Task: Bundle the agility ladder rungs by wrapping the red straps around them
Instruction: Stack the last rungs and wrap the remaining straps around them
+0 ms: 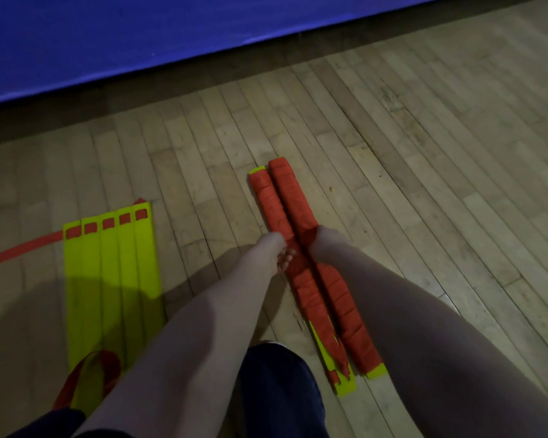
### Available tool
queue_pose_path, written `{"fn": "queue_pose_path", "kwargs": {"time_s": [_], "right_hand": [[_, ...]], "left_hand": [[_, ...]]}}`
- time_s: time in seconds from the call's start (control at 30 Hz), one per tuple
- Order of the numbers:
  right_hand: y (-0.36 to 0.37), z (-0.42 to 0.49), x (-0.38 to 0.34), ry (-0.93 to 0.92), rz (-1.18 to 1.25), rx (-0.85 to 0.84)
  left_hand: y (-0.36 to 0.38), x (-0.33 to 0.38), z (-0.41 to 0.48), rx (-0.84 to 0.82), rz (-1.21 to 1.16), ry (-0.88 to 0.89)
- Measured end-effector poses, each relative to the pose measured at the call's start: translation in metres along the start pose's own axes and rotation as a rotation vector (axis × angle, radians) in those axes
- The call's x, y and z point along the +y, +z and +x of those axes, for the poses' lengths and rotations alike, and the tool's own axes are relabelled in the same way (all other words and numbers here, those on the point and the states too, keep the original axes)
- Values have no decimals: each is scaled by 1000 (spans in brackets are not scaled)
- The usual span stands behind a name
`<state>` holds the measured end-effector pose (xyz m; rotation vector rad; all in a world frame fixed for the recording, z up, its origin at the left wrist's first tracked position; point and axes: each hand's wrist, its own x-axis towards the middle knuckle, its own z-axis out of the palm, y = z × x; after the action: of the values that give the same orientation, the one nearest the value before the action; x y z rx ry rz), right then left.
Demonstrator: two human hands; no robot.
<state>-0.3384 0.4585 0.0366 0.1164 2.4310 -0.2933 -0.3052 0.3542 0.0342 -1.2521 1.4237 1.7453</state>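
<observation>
Evidently the wrapping is well advanced. From the head view, two wrapped bundles lie side by side and touching on the wooden floor (424, 153), slanting from upper left to lower right. Both the left bundle (271, 203) and the right bundle (293, 197) are wound in red almost end to end, with only yellow rung tips (345, 387) poking out near the person. Both hands meet the bundles at their middle, close together but not touching each other. The left hand (274, 248) has its fingers (283, 260) curled against the left bundle and appears to grip it. The right hand (323, 237) rests on the right bundle where a red band crosses it, but its fingers are hidden, so whether it grips or only presses cannot be told.

Well apart to the left, five loose rungs (111, 263) lie flat and unwrapped, with a red strap (19, 249) trailing off toward the frame's left edge and a strap loop (76, 377) at their near end. A dark trouser knee (279, 390) sits at the bottom, and blue padding (140, 33) runs along the far edge.

The step in hand looks like joining or cinching the two finished bundles at the centre. Next would come drawing that middle band tight without loosening the wraps, then turning to the loose rungs.
</observation>
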Motion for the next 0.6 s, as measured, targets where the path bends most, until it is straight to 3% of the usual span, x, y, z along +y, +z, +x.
{"fn": "queue_pose_path", "kwargs": {"time_s": [0.13, 0.3, 0.47, 0.6], "right_hand": [[-12, -13, -35, -62, -140, 40], [-19, -41, -107, -258, -198, -70], [-27, -82, -207, -536, -351, -221], [-37, -119, -280, -641, -350, -250]], "left_hand": [[-33, 13, -15, 12, 56, 70], [-98, 34, -44, -89, 150, 133], [-200, 42, -68, 92, 257, 204], [-285, 33, -82, 270, 268, 184]]}}
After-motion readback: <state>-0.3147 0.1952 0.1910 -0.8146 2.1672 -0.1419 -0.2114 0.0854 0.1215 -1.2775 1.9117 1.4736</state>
